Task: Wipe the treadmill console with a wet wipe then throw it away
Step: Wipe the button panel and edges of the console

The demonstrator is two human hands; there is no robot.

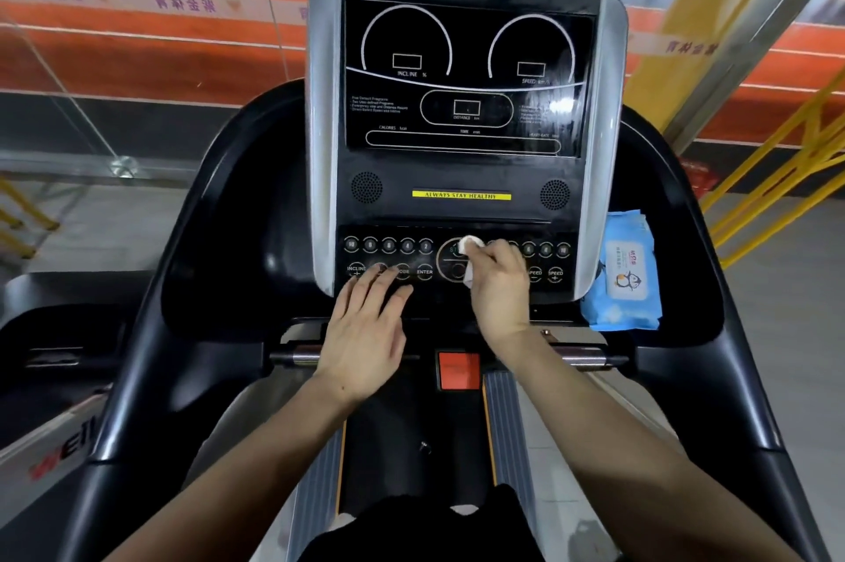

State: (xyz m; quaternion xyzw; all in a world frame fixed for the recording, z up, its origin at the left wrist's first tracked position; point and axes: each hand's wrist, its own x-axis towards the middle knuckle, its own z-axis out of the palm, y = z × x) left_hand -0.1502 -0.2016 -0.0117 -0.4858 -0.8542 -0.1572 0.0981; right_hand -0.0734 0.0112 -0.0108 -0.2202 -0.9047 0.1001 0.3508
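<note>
White wipe [470, 247] in right hand [498, 287], console [462, 177]

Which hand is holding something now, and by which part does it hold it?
The right hand holds the bunched white wet wipe by its lower part; the top pokes out. The left hand holds nothing.

Orange-banded wall [137, 58] behind glass [91, 113], apparently; yellow railings [777, 159] right.

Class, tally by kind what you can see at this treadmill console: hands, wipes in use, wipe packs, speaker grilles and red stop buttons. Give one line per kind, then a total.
Hands: 2, left hand and right hand
Wipes: 1, wipe
Wipe packs: 1, pack
Speaker grilles: 2, and
Red stop buttons: 1, button
Total: 7
</note>
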